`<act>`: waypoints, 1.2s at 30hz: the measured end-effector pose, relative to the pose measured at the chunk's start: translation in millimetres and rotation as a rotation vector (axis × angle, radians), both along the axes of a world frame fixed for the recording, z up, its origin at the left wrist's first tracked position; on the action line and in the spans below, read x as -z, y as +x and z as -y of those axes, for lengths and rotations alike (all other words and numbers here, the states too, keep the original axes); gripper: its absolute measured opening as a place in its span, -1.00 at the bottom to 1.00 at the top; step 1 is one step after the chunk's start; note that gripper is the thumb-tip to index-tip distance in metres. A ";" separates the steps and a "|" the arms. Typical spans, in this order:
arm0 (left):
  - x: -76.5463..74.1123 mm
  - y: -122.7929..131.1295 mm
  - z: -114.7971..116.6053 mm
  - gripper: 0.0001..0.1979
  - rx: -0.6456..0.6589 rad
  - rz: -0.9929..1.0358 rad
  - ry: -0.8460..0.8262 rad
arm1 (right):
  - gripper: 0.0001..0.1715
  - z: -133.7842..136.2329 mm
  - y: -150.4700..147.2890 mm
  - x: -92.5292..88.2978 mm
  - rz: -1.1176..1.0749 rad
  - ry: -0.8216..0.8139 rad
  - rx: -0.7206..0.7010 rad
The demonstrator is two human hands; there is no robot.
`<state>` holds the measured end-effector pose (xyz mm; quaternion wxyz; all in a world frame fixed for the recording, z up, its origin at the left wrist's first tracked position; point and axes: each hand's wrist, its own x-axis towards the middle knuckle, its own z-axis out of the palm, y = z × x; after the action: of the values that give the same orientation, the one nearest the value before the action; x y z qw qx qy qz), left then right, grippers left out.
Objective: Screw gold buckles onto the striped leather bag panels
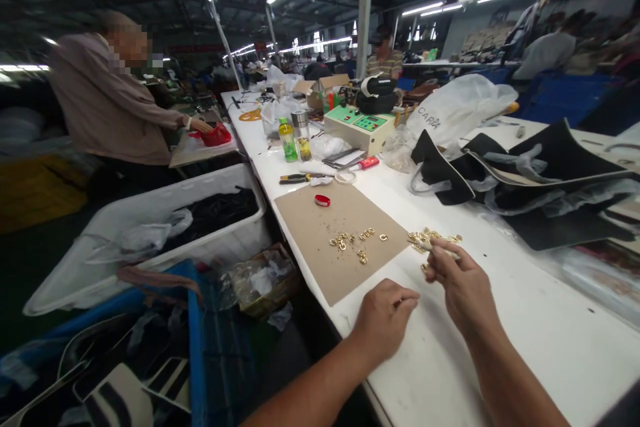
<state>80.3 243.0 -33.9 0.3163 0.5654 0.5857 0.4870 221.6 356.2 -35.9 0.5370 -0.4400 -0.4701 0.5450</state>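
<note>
In my right hand (457,273) is a slim pen-like tool (425,246), held between thumb and fingers with its tip pointing left. A small gold metal piece (425,268) shows at the fingertips, and I cannot tell whether it is gripped. Just beyond that hand lies a pile of gold metal fittings (435,235) on the white table. My left hand (383,317) rests low over the table with fingers curled and thumb pressed to them; whatever they hold is hidden. More gold fittings (341,241) are scattered on a brown board (320,273) ahead of it.
A red ring-shaped item (323,200) and pliers (300,178) lie farther up the white table (530,320). Bottles (287,140) and a green-topped machine (357,127) stand behind. Black sheets (550,180) are at right, bins (150,247) at left. A person (110,93) works beyond.
</note>
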 end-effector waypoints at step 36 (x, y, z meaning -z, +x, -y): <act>26.2 -15.4 12.8 -0.76 0.094 0.248 -0.222 | -0.70 -117.5 -251.1 -21.6 0.641 0.233 -0.443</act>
<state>64.8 230.2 -60.1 0.4689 0.4894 0.5654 0.4701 -29.5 473.7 -14.3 0.2790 -0.4118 -0.7558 0.4259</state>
